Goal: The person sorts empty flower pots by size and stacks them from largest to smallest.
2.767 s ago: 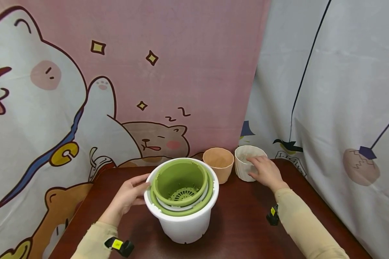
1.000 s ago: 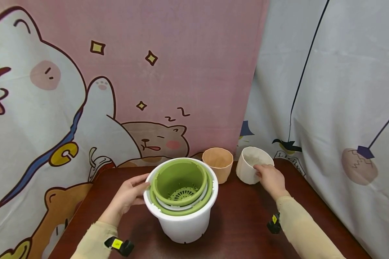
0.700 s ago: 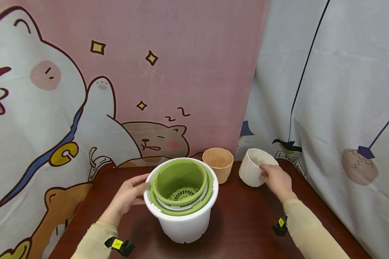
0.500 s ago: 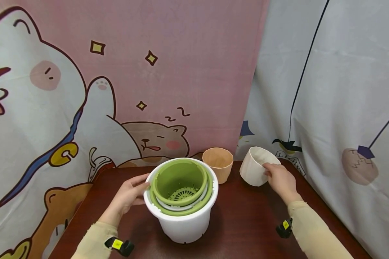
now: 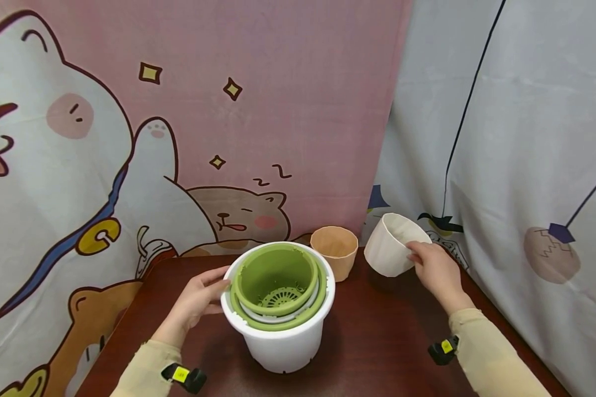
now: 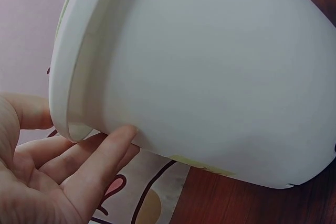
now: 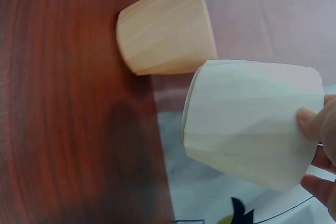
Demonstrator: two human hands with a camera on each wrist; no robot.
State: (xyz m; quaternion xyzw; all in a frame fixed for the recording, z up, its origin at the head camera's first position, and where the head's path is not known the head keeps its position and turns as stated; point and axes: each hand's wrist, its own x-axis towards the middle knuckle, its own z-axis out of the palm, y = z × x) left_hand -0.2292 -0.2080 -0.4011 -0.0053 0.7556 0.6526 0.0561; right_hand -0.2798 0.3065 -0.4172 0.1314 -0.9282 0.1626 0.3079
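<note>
A large white flowerpot [image 5: 284, 350] stands upright on the table, with green and white pots nested in it; the innermost green pot [image 5: 278, 275] has a slotted bottom. My left hand [image 5: 195, 300] holds the white pot's rim at its left side, thumb at the rim and fingers under the lip against the wall, as the left wrist view shows. At the back right, my right hand [image 5: 436, 271] pinches the rim of a small white faceted pot [image 7: 252, 119]. That pot hangs tilted above the table, its shadow below it. Beside it an orange faceted pot [image 5: 336, 256] stands upright.
The dark red wooden table [image 5: 377, 342] ends at the back against a pink cartoon curtain [image 5: 303, 110]. A pale grey curtain [image 5: 506, 165] hangs along the right side. The orange pot stands close behind the large pot stack.
My right hand has gripped the small white pot's rim, tilted the pot, drawn it to the right and lifted it off the table. My left hand and the pot stack have stayed still.
</note>
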